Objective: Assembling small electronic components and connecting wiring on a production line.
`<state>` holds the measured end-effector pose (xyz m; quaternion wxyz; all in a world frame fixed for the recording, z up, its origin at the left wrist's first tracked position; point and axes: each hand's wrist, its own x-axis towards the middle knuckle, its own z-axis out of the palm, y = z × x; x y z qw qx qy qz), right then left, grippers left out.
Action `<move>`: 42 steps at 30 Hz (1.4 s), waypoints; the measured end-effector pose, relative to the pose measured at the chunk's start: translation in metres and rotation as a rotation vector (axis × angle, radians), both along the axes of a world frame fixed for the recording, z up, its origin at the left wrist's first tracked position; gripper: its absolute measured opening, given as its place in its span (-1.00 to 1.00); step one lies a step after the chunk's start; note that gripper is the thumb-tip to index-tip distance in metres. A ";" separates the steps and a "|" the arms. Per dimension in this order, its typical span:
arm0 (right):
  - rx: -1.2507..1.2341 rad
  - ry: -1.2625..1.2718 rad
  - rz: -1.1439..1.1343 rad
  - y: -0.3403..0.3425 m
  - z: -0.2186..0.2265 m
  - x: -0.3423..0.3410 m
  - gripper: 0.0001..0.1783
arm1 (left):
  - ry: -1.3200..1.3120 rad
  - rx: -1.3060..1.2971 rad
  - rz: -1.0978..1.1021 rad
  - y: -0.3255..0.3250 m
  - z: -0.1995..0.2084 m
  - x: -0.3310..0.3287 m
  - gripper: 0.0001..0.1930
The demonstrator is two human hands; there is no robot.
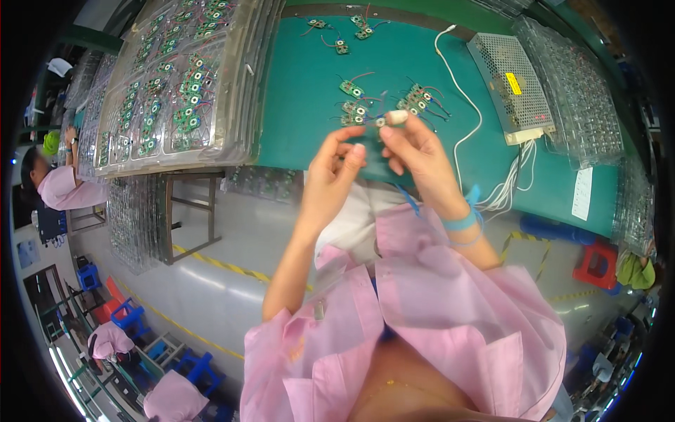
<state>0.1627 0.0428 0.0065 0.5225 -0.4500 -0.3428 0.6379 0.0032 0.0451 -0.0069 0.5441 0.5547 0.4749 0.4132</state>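
Observation:
My right hand (420, 151) pinches a small green circuit board (380, 122) between thumb and forefinger over the mat. A white finger cot (396, 117) covers that forefinger, and a blue wrist strap (460, 221) circles the wrist. Close by on the left, my left hand (333, 165) has its fingers curled in toward the board. What those fingers hold, if anything, is too small and blurred to make out. Just beyond my hands lie more wired boards, one group (354, 111) at the left and another (420, 98) at the right.
Clear plastic trays (242, 91) of boards are stacked at the left. A perforated metal power supply (508, 84) stands at the right, near a white cable (472, 105). More trays (573, 91) lie beyond it. Several boards (341, 46) rest at the green table's far side.

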 end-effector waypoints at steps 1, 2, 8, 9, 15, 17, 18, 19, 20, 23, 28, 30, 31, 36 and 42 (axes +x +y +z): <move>-0.001 0.002 -0.005 -0.003 0.000 -0.005 -0.78 | 0.003 0.026 0.014 -0.005 -0.002 0.004 -0.75; -0.030 0.097 0.006 -0.006 -0.001 -0.011 -0.81 | 0.006 0.052 0.027 -0.010 -0.003 0.006 -0.76; 0.083 0.034 0.060 -0.021 -0.002 -0.029 -0.81 | -0.285 -0.080 0.206 -0.017 -0.003 0.007 -0.80; 0.194 -0.224 -0.009 -0.019 -0.007 -0.025 -0.80 | -0.280 -0.078 0.214 -0.019 -0.003 0.002 -0.80; 0.416 -1.404 -0.314 0.009 -0.026 0.024 -0.78 | -0.297 -0.087 0.190 -0.019 0.002 -0.019 -0.85; 0.488 -1.516 -0.330 0.013 -0.037 0.025 -0.78 | -0.166 -0.067 0.143 -0.018 0.004 -0.013 -0.85; 0.523 -1.572 -0.338 0.015 -0.039 0.026 -0.78 | -0.100 -0.058 0.119 -0.017 0.004 -0.012 -0.86; 0.526 -1.570 -0.334 0.015 -0.040 0.025 -0.78 | -0.099 -0.058 0.124 -0.017 0.004 -0.012 -0.86; 0.517 -1.546 -0.353 0.015 -0.041 0.024 -0.78 | -0.074 -0.043 0.106 -0.017 0.004 -0.011 -0.86; 0.488 -1.472 -0.417 0.019 -0.041 0.024 -0.77 | 0.003 0.006 0.048 -0.011 0.005 -0.008 -0.87; 0.507 -1.529 -0.332 0.024 -0.047 0.032 -0.76 | -0.142 -0.045 0.009 -0.005 -0.020 -0.006 -0.87; 0.557 -1.473 -0.303 0.021 -0.043 0.037 -0.78 | 0.008 -0.027 -0.046 -0.002 -0.025 -0.003 -0.89; 0.537 -1.415 -0.243 0.018 -0.039 0.039 -0.80 | 0.019 -0.002 -0.010 -0.002 -0.020 0.001 -0.89; 0.340 -0.897 -0.086 -0.002 0.001 0.034 -0.85 | 0.010 -0.079 -0.131 0.012 0.007 0.012 -0.84; 0.199 -0.485 0.011 -0.010 0.006 0.020 -0.88 | 0.009 -0.084 -0.279 0.024 0.010 0.023 -0.78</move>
